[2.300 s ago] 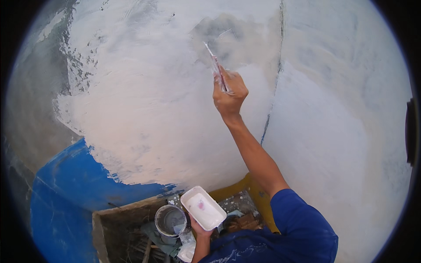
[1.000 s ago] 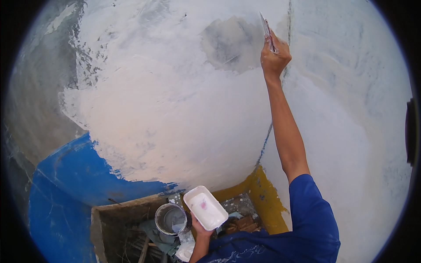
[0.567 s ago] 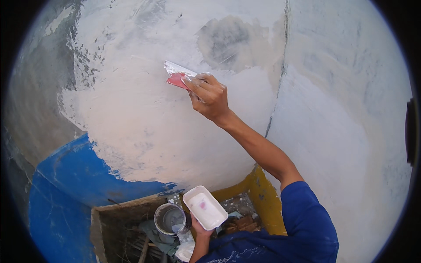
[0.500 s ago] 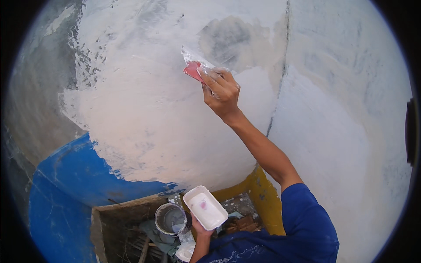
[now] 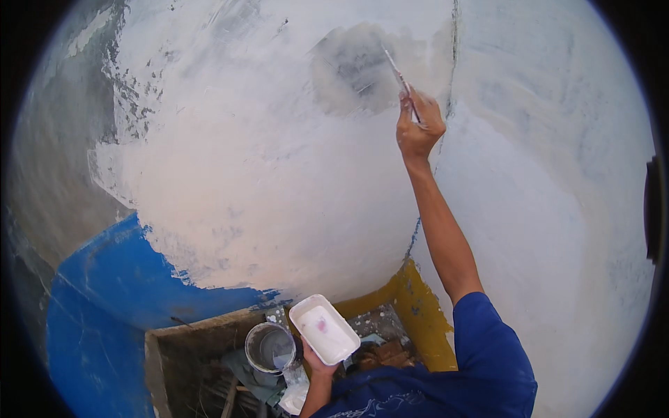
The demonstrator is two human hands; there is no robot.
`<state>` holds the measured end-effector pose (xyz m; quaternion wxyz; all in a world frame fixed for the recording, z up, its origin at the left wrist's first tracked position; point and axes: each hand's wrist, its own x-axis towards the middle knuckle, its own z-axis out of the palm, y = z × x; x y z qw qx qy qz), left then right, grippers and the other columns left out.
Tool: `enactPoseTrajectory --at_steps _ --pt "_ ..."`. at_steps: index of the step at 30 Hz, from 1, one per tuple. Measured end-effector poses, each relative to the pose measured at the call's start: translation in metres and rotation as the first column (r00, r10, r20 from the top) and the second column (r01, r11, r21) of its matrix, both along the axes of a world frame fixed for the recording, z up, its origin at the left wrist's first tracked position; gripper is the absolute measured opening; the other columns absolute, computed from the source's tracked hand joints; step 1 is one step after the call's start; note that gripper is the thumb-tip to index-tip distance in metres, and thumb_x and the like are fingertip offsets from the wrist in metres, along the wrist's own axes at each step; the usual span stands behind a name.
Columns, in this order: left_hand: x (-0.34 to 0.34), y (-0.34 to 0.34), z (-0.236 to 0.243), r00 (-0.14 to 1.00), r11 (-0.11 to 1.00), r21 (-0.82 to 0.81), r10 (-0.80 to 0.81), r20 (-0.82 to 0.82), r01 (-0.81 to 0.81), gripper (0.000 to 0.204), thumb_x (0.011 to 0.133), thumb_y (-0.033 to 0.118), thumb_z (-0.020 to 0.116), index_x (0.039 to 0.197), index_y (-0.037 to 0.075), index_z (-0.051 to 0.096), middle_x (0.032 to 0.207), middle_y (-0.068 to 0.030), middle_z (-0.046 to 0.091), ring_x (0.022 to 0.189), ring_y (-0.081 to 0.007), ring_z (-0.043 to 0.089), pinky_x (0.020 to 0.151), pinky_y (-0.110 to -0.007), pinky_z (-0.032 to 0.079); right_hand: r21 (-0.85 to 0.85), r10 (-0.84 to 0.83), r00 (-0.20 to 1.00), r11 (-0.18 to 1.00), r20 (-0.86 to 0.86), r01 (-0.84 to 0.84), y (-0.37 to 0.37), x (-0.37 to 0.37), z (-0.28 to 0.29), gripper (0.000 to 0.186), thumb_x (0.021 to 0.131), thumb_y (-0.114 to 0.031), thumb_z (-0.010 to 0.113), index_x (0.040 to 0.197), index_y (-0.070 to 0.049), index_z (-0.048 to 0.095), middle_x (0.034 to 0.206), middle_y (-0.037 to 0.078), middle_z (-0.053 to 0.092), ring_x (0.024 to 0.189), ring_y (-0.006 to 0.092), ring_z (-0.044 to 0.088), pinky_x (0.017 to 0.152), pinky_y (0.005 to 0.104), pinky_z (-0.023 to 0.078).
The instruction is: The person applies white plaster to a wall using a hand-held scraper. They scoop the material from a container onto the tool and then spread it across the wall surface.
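My right hand [image 5: 421, 129] is closed round a putty knife [image 5: 397, 72], raised against the upper wall. Its blade is seen nearly edge-on and points up and left, by a grey damp-looking patch [image 5: 359, 66] in the white coating. Whether the blade touches the wall I cannot tell. White smears mark my fingers. Low down, my left hand [image 5: 318, 359] grips a white rectangular tray [image 5: 341, 346] by its underside and near edge. Some white paste and a pinkish spot show inside the tray. Fresh white putty [image 5: 279, 181] covers much of the wall.
A bucket [image 5: 251, 352] with greyish contents stands left of the tray. Beside it, a concrete trough [image 5: 159, 376] holds sticks and cloth. Blue paint [image 5: 104, 279] covers the lower left wall, yellow [image 5: 418, 313] the lower corner. A crack-like corner line [image 5: 455, 56] runs down the wall.
My right hand has swung right and slightly up with the putty knife, whose blade has turned from broadside to nearly edge-on. The left hand and tray have hardly moved.
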<state>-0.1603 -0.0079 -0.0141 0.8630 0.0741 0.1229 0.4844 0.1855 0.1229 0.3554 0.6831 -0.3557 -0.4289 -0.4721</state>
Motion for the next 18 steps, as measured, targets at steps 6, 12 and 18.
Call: enactPoseTrajectory --at_steps 6,12,18 --pt "-0.003 -0.003 -0.006 0.999 1.0 -0.025 0.017 0.029 -0.017 0.06 0.097 0.053 0.045 0.143 0.013 0.045 0.133 -0.0105 0.058 0.12 -0.0346 0.058 0.101 -0.057 0.046 -0.021 -0.183 0.963 0.983 -0.199 0.182 0.006 0.086 0.024 0.026 0.082 -0.001 0.07 0.106 -0.008 0.076 0.089 0.008 0.073 0.079 0.0239 0.063 0.075 0.0336 0.051" --pt "0.0 -0.004 -0.004 1.0 0.999 -0.051 0.016 0.013 -0.015 0.061 0.097 0.054 0.045 0.143 0.013 0.046 0.134 -0.0105 0.057 0.121 -0.0346 0.057 0.102 -0.057 0.046 -0.086 -0.073 0.991 0.993 0.11 0.082 0.03 -0.021 -0.048 0.05 0.066 0.009 0.07 0.113 -0.007 0.072 0.098 0.008 0.073 0.089 0.0269 0.064 0.077 0.0358 0.052" --pt "-0.001 0.007 -0.015 0.999 0.999 0.047 -0.022 0.032 0.02 0.068 0.096 0.059 0.045 0.147 0.014 0.041 0.142 -0.0096 0.052 0.128 -0.0366 0.051 0.107 -0.059 0.04 -0.251 0.155 0.973 0.962 0.169 -0.109 0.035 -0.113 -0.096 0.049 0.062 0.008 0.07 0.108 -0.007 0.074 0.099 0.008 0.073 0.093 0.0269 0.065 0.067 0.0332 0.056"
